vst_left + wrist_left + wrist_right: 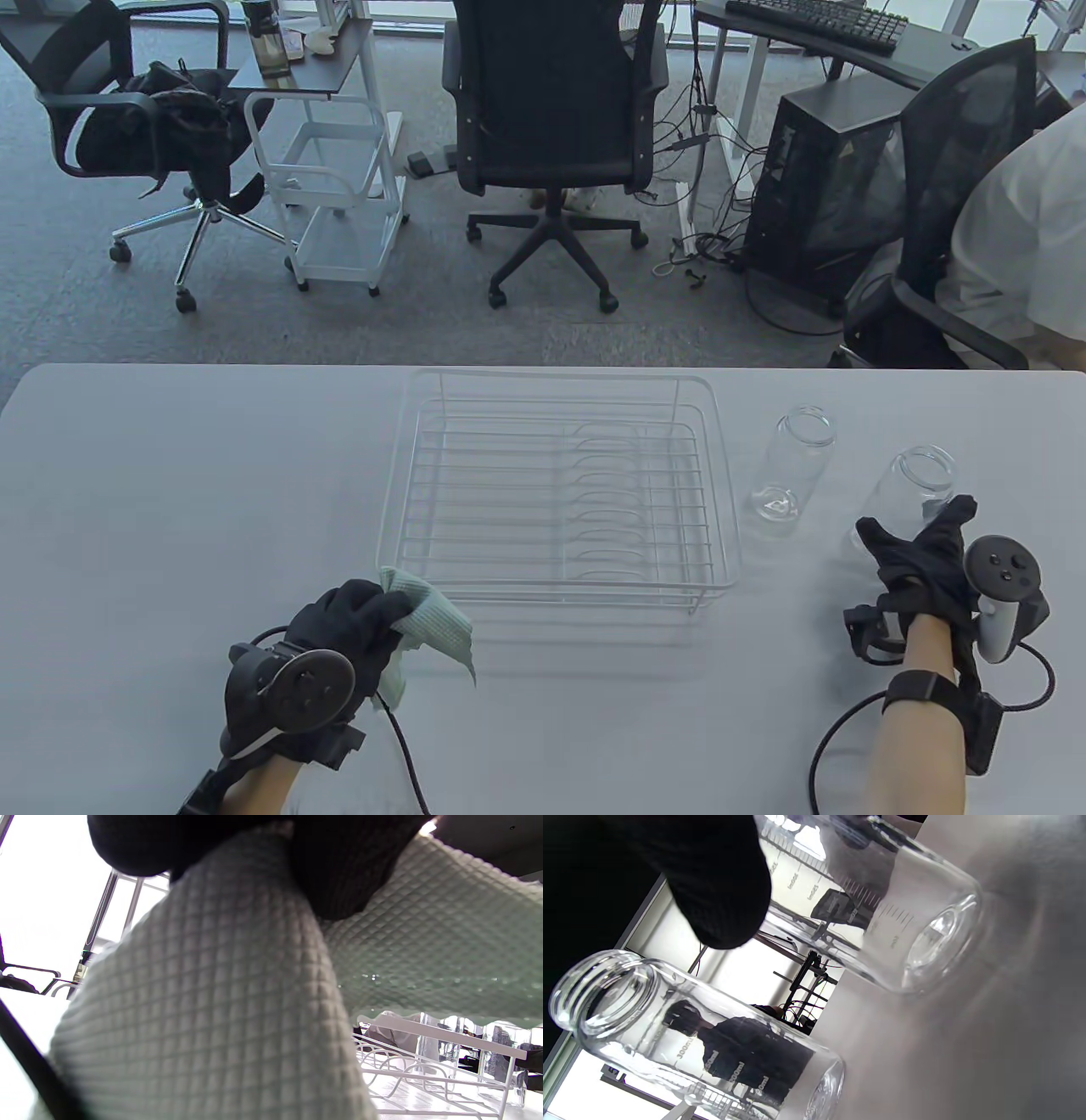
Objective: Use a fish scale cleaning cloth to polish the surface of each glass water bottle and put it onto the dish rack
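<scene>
1. While the white wire dish rack stands bare at the middle of the pale grey table, both clear glass water bottles wait upright and uncapped to its right, so by my reading polishing has not begun on either.

2. The left hand, in a black sensor glove, sits near the rack's near left corner with its fingers curled round the pale green fish scale cleaning cloth. Most of the cloth hangs free below the grip, probably so a loose flap is ready to wrap the glass.

3. In the left wrist view the cloth's quilted weave fills most of the frame under the dark glove, with the rack's wires visible beyond it.

4. The right hand is at the near right bottle, fingers spread and fairly straight on its near side. Whether they touch the glass I cannot tell; nothing is grasped.

5. The right wrist view shows 1 gloved fingertip just beside that bottle's graduated wall, and the far bottle standing apart.

6. The far bottle stands between the rack and the nearer bottle, just beside the rack's right edge.

7. Likely next: the right hand closes on the near bottle and brings it left to the cloth. Smooth glass may slip in a glove, so a full wrap around the body seems wiser than a fingertip pinch.
</scene>
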A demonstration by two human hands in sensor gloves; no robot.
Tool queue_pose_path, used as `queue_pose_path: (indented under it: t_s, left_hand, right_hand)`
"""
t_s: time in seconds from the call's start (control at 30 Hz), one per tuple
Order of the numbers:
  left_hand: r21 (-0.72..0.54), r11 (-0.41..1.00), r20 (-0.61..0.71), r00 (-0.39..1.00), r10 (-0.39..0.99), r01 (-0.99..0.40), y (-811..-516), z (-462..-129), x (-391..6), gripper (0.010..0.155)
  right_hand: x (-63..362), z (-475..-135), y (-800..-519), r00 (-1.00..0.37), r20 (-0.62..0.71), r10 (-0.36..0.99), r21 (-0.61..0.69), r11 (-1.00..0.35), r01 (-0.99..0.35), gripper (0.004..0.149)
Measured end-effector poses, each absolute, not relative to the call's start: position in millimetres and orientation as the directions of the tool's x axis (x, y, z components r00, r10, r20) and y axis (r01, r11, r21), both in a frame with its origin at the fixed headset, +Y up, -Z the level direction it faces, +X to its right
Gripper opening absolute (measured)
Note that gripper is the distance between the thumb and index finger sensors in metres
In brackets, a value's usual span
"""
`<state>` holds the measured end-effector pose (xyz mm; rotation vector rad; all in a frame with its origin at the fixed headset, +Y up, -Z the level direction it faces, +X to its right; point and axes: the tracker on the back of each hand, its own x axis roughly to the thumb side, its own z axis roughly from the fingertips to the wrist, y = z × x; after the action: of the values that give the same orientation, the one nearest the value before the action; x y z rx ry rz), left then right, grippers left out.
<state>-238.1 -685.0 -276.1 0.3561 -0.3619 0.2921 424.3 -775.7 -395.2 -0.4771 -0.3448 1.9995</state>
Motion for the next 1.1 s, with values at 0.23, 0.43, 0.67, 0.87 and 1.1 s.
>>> queue_pose_path:
  t_s: [0.23,0.43,0.67,0.87,1.1]
  left_hand:
    - [0.287,0.897,0.393,0.896,0.209,-0.335,-684,-276,-238,0.039]
    - [0.29,0.897,0.396,0.895,0.204,-0.333,-684,-276,-238,0.039]
    - [0.289,0.898,0.393,0.897,0.203,-0.33,-683,-276,-238,0.039]
    - [0.293,0.893,0.396,0.894,0.211,-0.341,-683,-277,-239,0.039]
    - [0.311,0.887,0.405,0.892,0.202,-0.342,-680,-274,-237,0.039]
  right_hand:
    - [425,-396,-777,-0.366,-0.18,0.913,-0.483,-0.406,-0.776,0.116]
    - [422,-400,-776,-0.376,-0.159,0.913,-0.467,-0.406,-0.786,0.11]
    - [420,-399,-775,-0.344,-0.12,0.931,-0.518,-0.354,-0.779,0.103]
    - [413,-389,-762,-0.379,-0.075,0.922,-0.512,-0.362,-0.779,0.103]
    - [396,-368,-723,-0.409,0.033,0.912,-0.487,-0.343,-0.803,0.103]
